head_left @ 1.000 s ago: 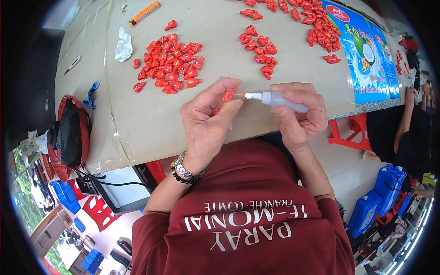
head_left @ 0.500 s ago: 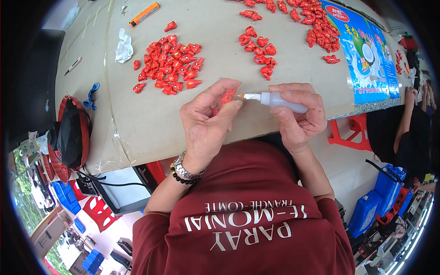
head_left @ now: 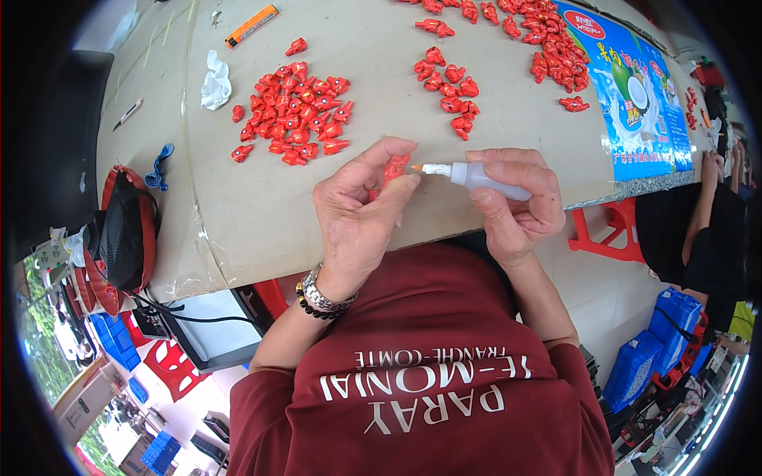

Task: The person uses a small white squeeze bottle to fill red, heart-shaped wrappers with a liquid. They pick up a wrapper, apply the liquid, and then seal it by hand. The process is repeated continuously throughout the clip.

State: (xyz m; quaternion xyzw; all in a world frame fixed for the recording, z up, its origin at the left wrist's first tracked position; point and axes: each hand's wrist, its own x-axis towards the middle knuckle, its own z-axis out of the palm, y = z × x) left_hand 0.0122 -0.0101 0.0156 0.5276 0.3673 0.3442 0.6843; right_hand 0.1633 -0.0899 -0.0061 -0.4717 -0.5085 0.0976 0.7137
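Note:
Between the thumb and fingers of my left hand (head_left: 361,202) is a small red plastic piece (head_left: 394,167), partly hidden by the fingertips. My right hand (head_left: 524,198) grips a translucent white squeeze bottle (head_left: 500,182), lying nearly level, its narrow orange-brown tip pointing left at the red piece. Tip and piece are very close; whether they touch I cannot tell. Just beyond my left hand, a heap of similar red pieces (head_left: 290,111) lies on the table. A looser row of red pieces (head_left: 450,89) runs beyond my right hand.
More red pieces (head_left: 559,59) are piled at the far right beside a blue printed sheet (head_left: 635,95). Crumpled white tissue (head_left: 215,82), an orange box (head_left: 252,25) and a pen (head_left: 127,114) lie leftward. A black-and-red bag (head_left: 127,230) sits at the left edge. Another person's arm (head_left: 705,202) shows far right.
Both hands stay almost in place. The bottle in my right hand has shifted very slightly, and its tip still faces the red piece.

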